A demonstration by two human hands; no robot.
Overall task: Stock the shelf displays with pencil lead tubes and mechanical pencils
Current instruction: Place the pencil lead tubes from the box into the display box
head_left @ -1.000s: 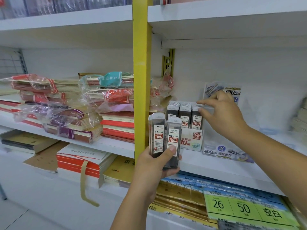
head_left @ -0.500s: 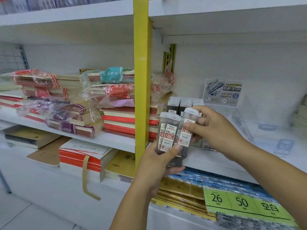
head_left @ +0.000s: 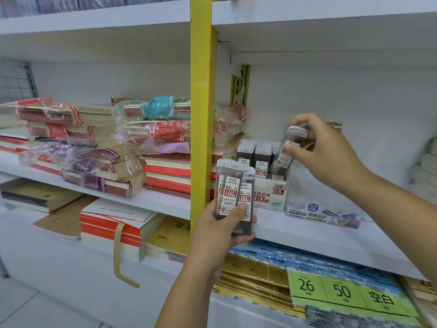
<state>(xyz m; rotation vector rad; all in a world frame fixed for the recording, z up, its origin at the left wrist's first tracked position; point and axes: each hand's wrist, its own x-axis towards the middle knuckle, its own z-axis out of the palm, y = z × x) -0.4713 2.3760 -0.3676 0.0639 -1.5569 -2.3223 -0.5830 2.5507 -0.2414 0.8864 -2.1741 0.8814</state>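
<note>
1. My right hand (head_left: 324, 150) covers most of the card sign (head_left: 334, 126) standing at the back of the shelf; only a corner shows and I cannot read it.
2. The yellow upright (head_left: 202, 110) hides the left edge of the tubes I hold and part of the notebook stacks (head_left: 163, 147) behind it.
3. At the far right, a pale stack (head_left: 425, 166) is blurred and cut off by the frame; I cannot tell what it is.
4. My left hand (head_left: 222, 230) is closed around a small bunch of lead tubes (head_left: 234, 195), upright, thumb pressed across their labels. They read "0.5", "HB" and "100" in a red box; how many tubes are in the bunch I cannot tell, as they overlap.
5. My right fingers (head_left: 293, 147) pinch a single lead tube (head_left: 287, 152), tilted, its lower end going into the right side of the white display box (head_left: 269, 195).
6. That box stands on the middle shelf (head_left: 307, 235), just right of the upright, and holds rows of the same dark tubes with grey caps. Its front reads "HB 0.5" and part of "100".
7. Beside it to the right sits a clear display case (head_left: 319, 209) with a "0.7 2B" badge; its contents are hard to make out.
8. On the shelf below, a green label sheet (head_left: 343, 292) reads "26", "50" and "空白".
9. A wrapped pack (head_left: 160, 107) on the left carries "作业本".
</note>
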